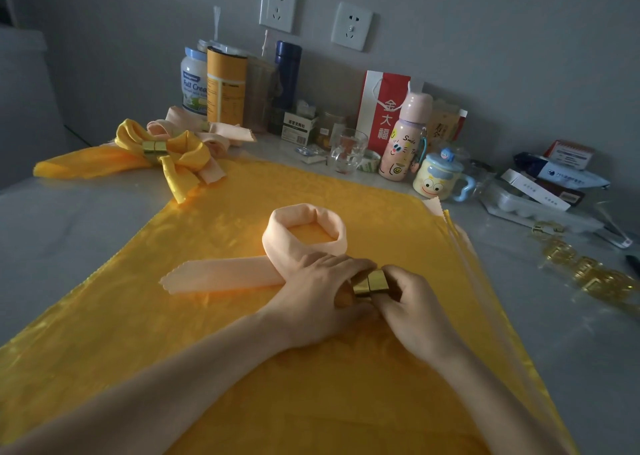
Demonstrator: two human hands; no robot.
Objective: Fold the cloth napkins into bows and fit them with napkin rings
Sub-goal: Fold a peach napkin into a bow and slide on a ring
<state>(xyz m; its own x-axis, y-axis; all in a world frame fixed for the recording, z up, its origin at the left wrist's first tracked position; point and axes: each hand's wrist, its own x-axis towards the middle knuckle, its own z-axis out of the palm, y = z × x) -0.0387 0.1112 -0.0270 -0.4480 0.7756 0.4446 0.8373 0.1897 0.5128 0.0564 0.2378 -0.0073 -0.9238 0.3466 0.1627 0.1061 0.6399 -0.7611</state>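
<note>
The left hand (320, 297) curls down over the peach napkin (304, 236) where its strip crosses, gripping the gathered cloth. The right hand (410, 302) pinches a gold napkin ring (369, 281) against the left fingertips. The crossing itself is hidden beneath the hands, and whether cloth has entered the ring cannot be told. One loop and one pinked tail show; any second tail is covered.

All this sits at the middle of the spread yellow cloth (138, 333). Beyond the cloth's far left corner lie two finished bows: a yellow bow (180, 158) with its own ring and a peach bow (207, 136) partly behind it. Off the cloth's right edge, the spare gold rings (588, 273) blur together and cannot be counted.
</note>
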